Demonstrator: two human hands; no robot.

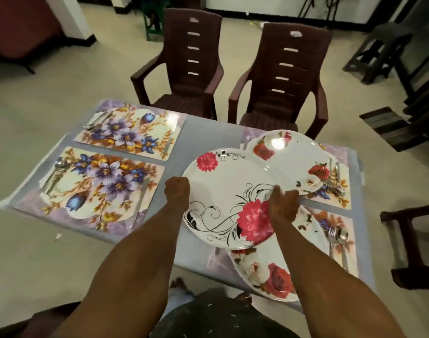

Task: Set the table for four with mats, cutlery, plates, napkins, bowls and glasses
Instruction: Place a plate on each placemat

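Both hands hold a white plate with pink flowers [223,189] above the middle of the table. My left hand [177,191] grips its left rim and my right hand [283,203] grips its near right rim. A second rim shows under the plate's near left edge. A rose-patterned plate [296,159] lies on the far right mat [340,201]. Another rose plate [264,272] lies on the near right mat [340,220]. The far left mat [133,132] and near left mat [98,186] carry cutlery only. Cutlery [336,236] lies at the right mats' outer edges.
Two brown plastic chairs [189,69] [281,81] stand at the far side of the table [203,140], which has a grey cloth. A dark stool or chair [411,242] stands to the right. More dark furniture is at the back right.
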